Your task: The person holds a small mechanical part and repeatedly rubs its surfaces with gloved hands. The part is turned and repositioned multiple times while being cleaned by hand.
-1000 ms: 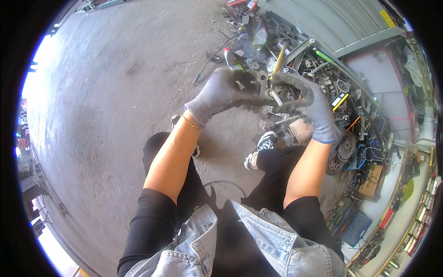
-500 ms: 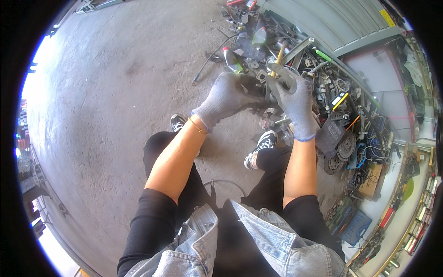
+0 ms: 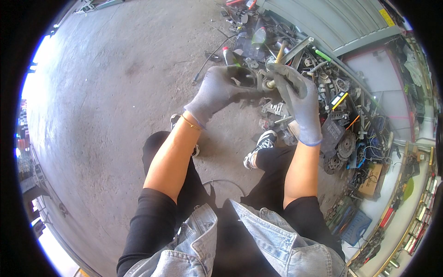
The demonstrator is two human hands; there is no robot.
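Both my hands wear grey knit gloves with dark palms, raised in front of the scrap pile. My left hand (image 3: pixel 226 87) is closed around a small grey metal part (image 3: pixel 263 82), its fingers hiding much of it. A pale, round end (image 3: pixel 270 84) of the part shows between the hands. My right hand (image 3: pixel 297 94) is bent in from the right, its fingertips closed against the part's right side. Motion blurs the fingers, and the part's exact kind is unclear. A wooden stick (image 3: pixel 280 53) shows just beyond my right fingertips, in the pile.
A heap of metal parts (image 3: pixel 323 85) spreads beyond and to the right, with plastic bottles (image 3: pixel 259 38), round discs (image 3: pixel 346 145) and a black cable (image 3: pixel 203 69). A grey metal panel (image 3: pixel 332 23) stands behind. Right lie a cardboard box (image 3: pixel 370 181) and a blue case (image 3: pixel 356 226).
My left hand has shifted slightly left and up. My right hand has moved right and turned, and the pale end of the metal part has come into sight between them.
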